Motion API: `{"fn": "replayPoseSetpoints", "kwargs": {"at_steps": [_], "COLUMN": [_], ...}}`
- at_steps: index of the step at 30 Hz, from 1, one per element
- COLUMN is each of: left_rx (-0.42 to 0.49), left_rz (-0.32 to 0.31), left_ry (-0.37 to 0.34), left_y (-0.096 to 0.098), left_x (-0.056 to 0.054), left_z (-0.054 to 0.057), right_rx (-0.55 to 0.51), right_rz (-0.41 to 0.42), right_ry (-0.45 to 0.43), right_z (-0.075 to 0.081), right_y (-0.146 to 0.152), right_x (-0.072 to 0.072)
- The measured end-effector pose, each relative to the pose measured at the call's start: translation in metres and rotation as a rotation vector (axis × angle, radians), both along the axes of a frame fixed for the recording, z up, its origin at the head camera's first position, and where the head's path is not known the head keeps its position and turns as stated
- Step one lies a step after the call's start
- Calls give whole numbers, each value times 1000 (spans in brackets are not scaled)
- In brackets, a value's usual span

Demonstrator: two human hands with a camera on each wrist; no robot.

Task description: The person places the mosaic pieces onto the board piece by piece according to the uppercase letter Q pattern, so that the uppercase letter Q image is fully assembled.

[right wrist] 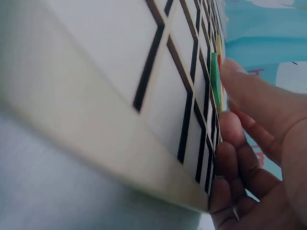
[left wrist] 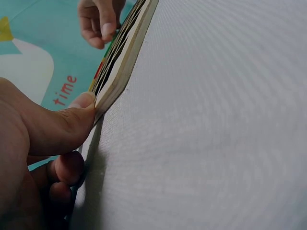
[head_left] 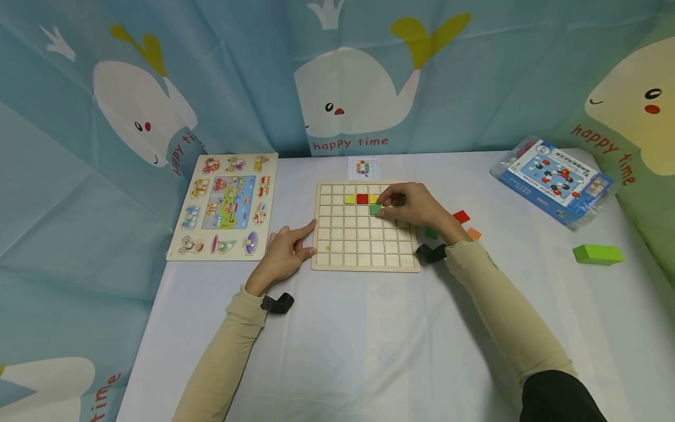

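Tan, softly wrinkled sleeves (head_left: 218, 351) lead to two hands over a white cloth-covered table (head_left: 337, 346). The left hand (head_left: 282, 253) has a loose grip: its index finger reaches out straight and, with the thumb, touches the left edge of a square wooden grid board (head_left: 337, 246), while the other fingers bend under. The board is pale, smooth and flat, with a rounded corner and dark-sided grooves between raised strips.

The right hand (head_left: 413, 203) bends its fingers over the upper part of the board, thumb at a flat green tile (head_left: 375, 210); whether its grip pinches the tile or merely touches it, I cannot tell. Just above lies a red tile (head_left: 362, 199) between two yellow ones.

Right of the board are loose red (head_left: 461, 217), orange and green pieces. Farther off stand a plastic-wrapped blue box (head_left: 559, 176), a printed card (head_left: 362, 168) and a creased whale-print curtain (head_left: 248, 76).
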State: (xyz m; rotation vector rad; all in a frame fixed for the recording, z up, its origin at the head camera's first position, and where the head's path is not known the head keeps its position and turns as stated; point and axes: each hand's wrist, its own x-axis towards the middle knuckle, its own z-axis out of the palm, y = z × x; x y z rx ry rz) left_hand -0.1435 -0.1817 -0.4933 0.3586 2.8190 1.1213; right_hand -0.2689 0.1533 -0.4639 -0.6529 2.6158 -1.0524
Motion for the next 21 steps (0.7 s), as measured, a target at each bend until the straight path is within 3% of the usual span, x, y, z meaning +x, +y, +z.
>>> {"fn": "replayPoseSetpoints", "kwargs": {"at_steps": [5,11,21], "left_rx": [-5,0,-1], "left_rz": [4,6,5], "left_ry": [-2,5,-1], "left_y": [0,1,1], "left_x": [0,0,0], "left_z": [-1,0,0], "right_rx": [-22,25,136], "right_rz": [-40,-45,-58], "right_ry": [24,48,-15], "right_z": [7,13,15], "right_y": [12,40,91], "right_x": [5,17,39]}}
